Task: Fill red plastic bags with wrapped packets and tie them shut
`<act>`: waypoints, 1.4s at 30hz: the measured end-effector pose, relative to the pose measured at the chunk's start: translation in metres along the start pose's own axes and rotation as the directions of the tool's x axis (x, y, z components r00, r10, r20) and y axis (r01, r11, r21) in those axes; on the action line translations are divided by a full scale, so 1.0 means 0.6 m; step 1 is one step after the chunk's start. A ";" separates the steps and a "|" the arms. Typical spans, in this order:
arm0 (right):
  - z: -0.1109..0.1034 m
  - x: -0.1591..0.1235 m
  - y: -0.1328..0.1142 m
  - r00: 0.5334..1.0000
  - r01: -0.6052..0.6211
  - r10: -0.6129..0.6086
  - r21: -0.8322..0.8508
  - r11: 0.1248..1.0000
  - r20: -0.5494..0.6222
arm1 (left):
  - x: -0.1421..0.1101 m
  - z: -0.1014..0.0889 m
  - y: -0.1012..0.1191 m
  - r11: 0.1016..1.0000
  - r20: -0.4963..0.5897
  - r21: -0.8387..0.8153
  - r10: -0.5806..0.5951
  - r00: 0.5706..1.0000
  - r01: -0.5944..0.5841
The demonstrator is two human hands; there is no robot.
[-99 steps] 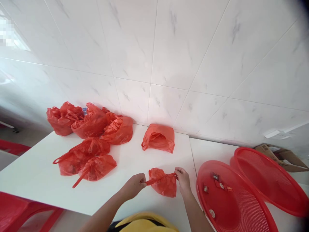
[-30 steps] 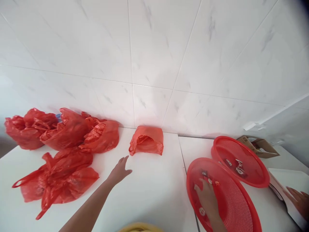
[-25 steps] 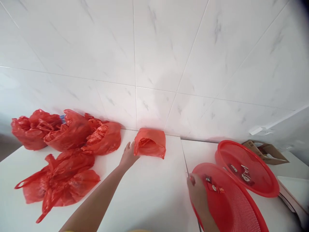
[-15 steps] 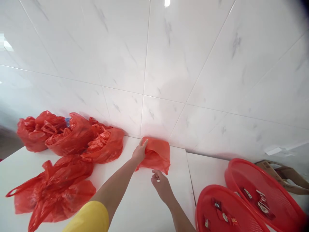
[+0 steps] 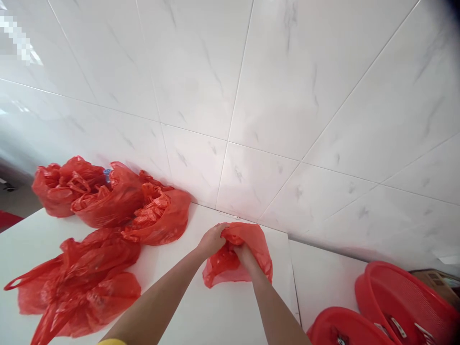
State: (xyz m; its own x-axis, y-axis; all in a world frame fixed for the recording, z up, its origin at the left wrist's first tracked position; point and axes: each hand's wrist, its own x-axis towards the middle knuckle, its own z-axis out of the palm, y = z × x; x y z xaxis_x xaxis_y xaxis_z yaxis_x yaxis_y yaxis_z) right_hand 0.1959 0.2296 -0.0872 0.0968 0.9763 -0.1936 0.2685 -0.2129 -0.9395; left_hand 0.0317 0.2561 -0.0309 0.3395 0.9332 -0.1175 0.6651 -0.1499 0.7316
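An open red plastic bag point(image 5: 259, 243) lies on the white table in front of me, close to the wall. My left hand point(image 5: 212, 239) is closed on the bag's left rim, with the thumb over the edge. Inside the bag's mouth is my right hand point(image 5: 244, 255); the plastic hides its fingers, so I cannot make out what they hold.
Several filled red plastic bags point(image 5: 108, 196) stand at the left by the wall. A knotted red bag point(image 5: 82, 287) lies nearer on the table point(image 5: 201, 311). Two red baskets point(image 5: 398, 287) with small packets sit at the right, beside a cardboard box point(image 5: 434, 285). A tiled wall point(image 5: 266, 120) rises behind.
My right hand has gone from in front of the bag into its mouth. The bag is opened wider, and my left hand keeps hold of its rim. The view has shifted slightly.
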 end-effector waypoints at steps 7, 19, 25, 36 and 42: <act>0.014 -0.028 0.028 0.972 -0.233 0.234 0.090 0.968 -0.002 | -0.007 0.062 -0.025 0.969 0.244 0.245 -0.032 0.969 -0.030; -0.067 -0.143 0.065 0.953 -0.301 0.238 0.465 0.833 0.190 | 0.028 0.112 -0.092 0.931 0.124 0.361 -0.101 0.987 0.049; -0.125 -0.228 0.060 0.976 -0.216 0.124 0.707 0.673 0.179 | 0.049 0.112 -0.083 0.919 -0.019 0.376 -0.117 0.993 0.115; -0.131 -0.308 0.021 0.941 -0.176 0.337 0.851 0.495 -0.001 | -0.056 0.069 0.038 0.940 -0.251 0.238 0.303 0.919 -0.244; -0.075 -0.330 -0.001 0.965 -0.185 0.261 0.720 0.668 0.006 | -0.231 0.112 0.088 0.923 0.095 -0.217 0.345 0.934 -0.319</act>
State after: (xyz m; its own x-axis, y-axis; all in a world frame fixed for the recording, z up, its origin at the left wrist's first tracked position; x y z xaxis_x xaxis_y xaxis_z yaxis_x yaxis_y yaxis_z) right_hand 0.2200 0.0349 -0.0356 0.1582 0.8869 -0.4340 -0.5288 -0.2951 -0.7958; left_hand 0.0647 0.0971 -0.0209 0.6095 0.7888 0.0792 0.3608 -0.3649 0.8583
